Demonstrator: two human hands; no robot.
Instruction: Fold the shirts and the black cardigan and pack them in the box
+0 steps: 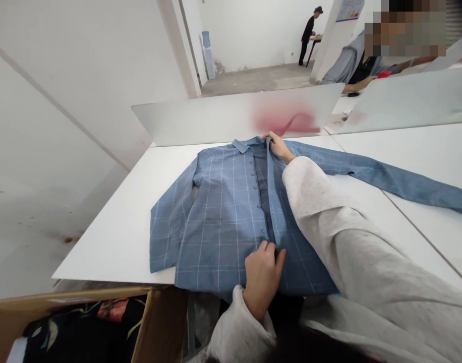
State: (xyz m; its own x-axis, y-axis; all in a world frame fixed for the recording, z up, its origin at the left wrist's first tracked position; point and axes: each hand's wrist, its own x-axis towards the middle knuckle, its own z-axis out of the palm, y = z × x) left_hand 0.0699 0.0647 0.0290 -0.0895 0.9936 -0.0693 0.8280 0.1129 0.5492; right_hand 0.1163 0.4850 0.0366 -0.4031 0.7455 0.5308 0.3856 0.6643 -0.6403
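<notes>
Blue checked shirt [223,227] in both grips [263,277] [278,146]

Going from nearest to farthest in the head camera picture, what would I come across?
Cardboard box → left hand on the shirt's hem → blue checked shirt → right hand at the collar → glossy upright panel → distant standing person

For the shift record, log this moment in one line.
left hand: on blue checked shirt | right hand: front edge | under: white table
</notes>
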